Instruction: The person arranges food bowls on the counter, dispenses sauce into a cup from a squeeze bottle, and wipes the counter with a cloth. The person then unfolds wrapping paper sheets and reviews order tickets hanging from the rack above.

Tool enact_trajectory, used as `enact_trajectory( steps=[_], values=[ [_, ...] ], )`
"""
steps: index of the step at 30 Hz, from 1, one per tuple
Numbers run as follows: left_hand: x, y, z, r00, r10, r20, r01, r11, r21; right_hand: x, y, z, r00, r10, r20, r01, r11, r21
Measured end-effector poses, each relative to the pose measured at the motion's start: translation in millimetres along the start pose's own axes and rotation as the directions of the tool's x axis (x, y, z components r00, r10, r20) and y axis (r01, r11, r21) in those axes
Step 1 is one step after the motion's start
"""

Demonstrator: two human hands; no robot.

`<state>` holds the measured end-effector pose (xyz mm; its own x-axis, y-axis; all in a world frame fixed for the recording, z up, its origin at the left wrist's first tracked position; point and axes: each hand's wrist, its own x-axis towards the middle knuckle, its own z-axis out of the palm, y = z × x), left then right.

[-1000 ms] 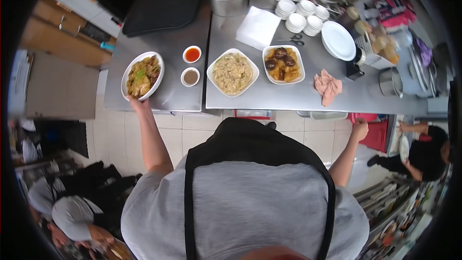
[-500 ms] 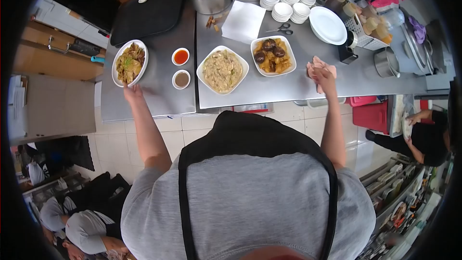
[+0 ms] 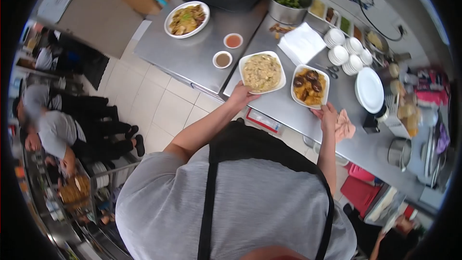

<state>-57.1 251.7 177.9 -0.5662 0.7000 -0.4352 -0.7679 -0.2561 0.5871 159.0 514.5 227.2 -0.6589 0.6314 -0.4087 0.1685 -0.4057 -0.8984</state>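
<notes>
My left hand point(image 3: 243, 95) is closed on the near rim of a white square bowl of fried rice point(image 3: 262, 71). With thumb and fingers, my right hand point(image 3: 327, 114) pinches the near corner of a second white bowl point(image 3: 328, 85), which holds dark mushrooms on a yellow-brown stew. Both bowls are at the front of the steel counter point(image 3: 197, 60). A crumpled pink cloth point(image 3: 344, 126) lies just right of my right hand. Left of the rice are a small cup of orange-red sauce point(image 3: 233, 41) and a cup of brown sauce point(image 3: 222, 59).
An oval plate of food point(image 3: 187, 19) sits at the far left. Behind the bowls are white paper point(image 3: 301, 43), scissors point(image 3: 332, 70), stacked small dishes point(image 3: 338, 55), white oval plates point(image 3: 369, 90) and a steel pot of greens point(image 3: 289, 3). People stand at left and lower right.
My left hand has left the oval plate and taken the rice bowl's rim. My right hand has let go of the pink cloth and gripped the mushroom bowl. The view has turned.
</notes>
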Motion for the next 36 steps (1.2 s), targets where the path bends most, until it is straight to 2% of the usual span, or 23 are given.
enact_trajectory(
  steps=[1, 2, 3, 4, 6, 7, 8, 10, 11, 14, 16, 18, 19, 21, 22, 24, 25, 28, 31, 35, 36],
  values=[
    [-2, 3, 1, 1.0, 0.025, -0.015, -0.025, 1.0, -0.007, -1, -1, 1, 0.999, -0.02, -0.04, 0.02, 1.0, -0.006],
    [-7, 8, 4, 0.996, 0.077, 0.04, -0.085, 0.962, 0.261, -2, -1, 0, 1.0, -0.019, -0.018, 0.019, 1.0, -0.012],
    [-9, 13, 4, 0.989, 0.106, 0.104, -0.144, 0.848, 0.509, -4, -3, -1, 0.999, -0.019, -0.034, 0.018, 0.999, -0.027],
    [-8, 15, -4, 0.988, 0.117, 0.097, -0.151, 0.849, 0.507, -6, -3, -1, 0.998, -0.02, -0.056, 0.018, 0.999, -0.042],
    [-14, 28, -13, 0.985, 0.083, 0.152, -0.102, 0.987, 0.122, -16, -1, -3, 0.997, -0.037, -0.069, 0.033, 0.998, -0.06],
    [-32, 47, -12, 0.996, -0.035, 0.078, 0.045, 0.989, -0.141, -17, -1, 0, 0.994, -0.054, -0.091, 0.047, 0.996, -0.073],
    [-60, 75, 6, 0.997, -0.028, 0.076, 0.039, 0.989, -0.142, -21, -7, 7, 0.995, -0.055, -0.084, 0.049, 0.996, -0.074],
    [-102, 117, 15, 0.981, 0.037, -0.191, -0.041, 0.999, -0.018, -41, -22, 32, 0.998, -0.06, 0.005, 0.06, 0.991, -0.12],
    [-110, 132, -2, 0.969, 0.097, -0.226, -0.108, 0.994, -0.036, -46, -24, 49, 0.998, -0.061, 0.002, 0.061, 0.992, -0.115],
    [-116, 182, -70, 0.912, 0.301, -0.279, -0.315, 0.949, -0.006, -49, -25, 116, 0.98, -0.043, 0.197, 0.075, 0.984, -0.16],
    [-113, 217, -122, 0.874, 0.349, -0.337, -0.377, 0.926, -0.017, -48, -23, 175, 0.949, -0.011, 0.316, 0.082, 0.974, -0.212],
    [-111, 248, -156, 0.785, 0.37, -0.497, -0.44, 0.897, -0.027, -38, -11, 235, 0.909, 0.045, 0.415, 0.039, 0.981, -0.191],
    [-109, 263, -175, 0.798, 0.364, -0.481, -0.427, 0.904, -0.024, -32, -3, 265, 0.893, 0.054, 0.447, 0.039, 0.98, -0.197],
    [-104, 290, -215, 0.733, 0.371, -0.57, -0.421, 0.906, 0.048, -15, 17, 320, 0.864, 0.092, 0.495, 0.038, 0.968, -0.247],
    [-102, 300, -232, 0.749, 0.365, -0.554, -0.407, 0.912, 0.051, -15, 22, 349, 0.856, 0.076, 0.511, 0.02, 0.984, -0.179],
    [-96, 308, -256, 0.723, 0.393, -0.568, -0.433, 0.898, 0.071, 8, 53, 392, 0.869, 0.099, 0.485, 0.029, 0.968, -0.249],
    [-93, 311, -265, 0.749, 0.379, -0.544, -0.405, 0.911, 0.077, 2, 45, 410, 0.869, 0.145, 0.473, -0.045, 0.975, -0.217],
    [-81, 318, -274, 0.803, 0.383, -0.457, -0.387, 0.918, 0.089, 21, 80, 447, 0.922, 0.127, 0.365, -0.084, 0.988, -0.133],
    [-65, 324, -276, 0.832, 0.329, -0.447, -0.327, 0.941, 0.084, 33, 85, 466, 0.966, 0.102, 0.239, -0.078, 0.991, -0.107],
    [-42, 330, -282, 0.864, 0.317, -0.392, -0.283, 0.948, 0.143, 43, 82, 478, 0.979, 0.072, 0.192, -0.055, 0.994, -0.091],
    [-41, 332, -284, 0.884, 0.271, -0.381, -0.239, 0.962, 0.131, 43, 83, 480, 0.98, 0.063, 0.189, -0.049, 0.996, -0.078]
  ],
)
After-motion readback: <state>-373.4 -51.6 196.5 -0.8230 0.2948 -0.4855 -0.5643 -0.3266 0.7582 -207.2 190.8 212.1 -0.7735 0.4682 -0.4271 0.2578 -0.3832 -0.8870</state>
